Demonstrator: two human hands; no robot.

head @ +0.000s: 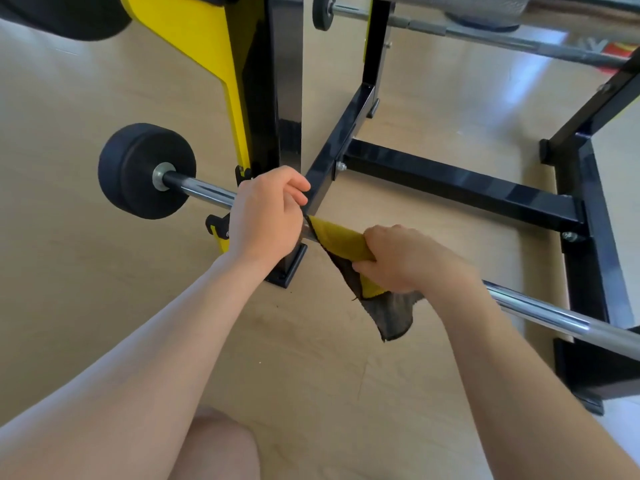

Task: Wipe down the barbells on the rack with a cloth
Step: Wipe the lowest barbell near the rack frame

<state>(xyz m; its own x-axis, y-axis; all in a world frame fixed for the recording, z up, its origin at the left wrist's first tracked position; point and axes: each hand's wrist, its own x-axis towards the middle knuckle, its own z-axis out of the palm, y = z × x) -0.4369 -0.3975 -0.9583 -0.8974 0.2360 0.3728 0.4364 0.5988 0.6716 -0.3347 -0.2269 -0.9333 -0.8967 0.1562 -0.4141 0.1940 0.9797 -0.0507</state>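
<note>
- Rack (460,188) frame is black, sitting on a pale wood floor (104,271), with a yellow-and-black upright (256,98) standing right behind the left hand
- second bar (502,39) sits far back at the top right, well apart from everything else
- a black crossbeam (341,147) angles down and ends just beside the left knuckles, so it's kinda crowding that spot
- barbell (540,313) runs from far left to near right, chrome, with a black weight (145,171) on the left end
- left hand (265,216) is wrapped tight around the bare barbell next to the upright
- right hand (405,259) is just to its right, fist closed on a yellow-and-grey cloth (346,244) bunched around the barbell, grey end hanging loose below
- bare knee (221,445) shows at the near edge
</note>
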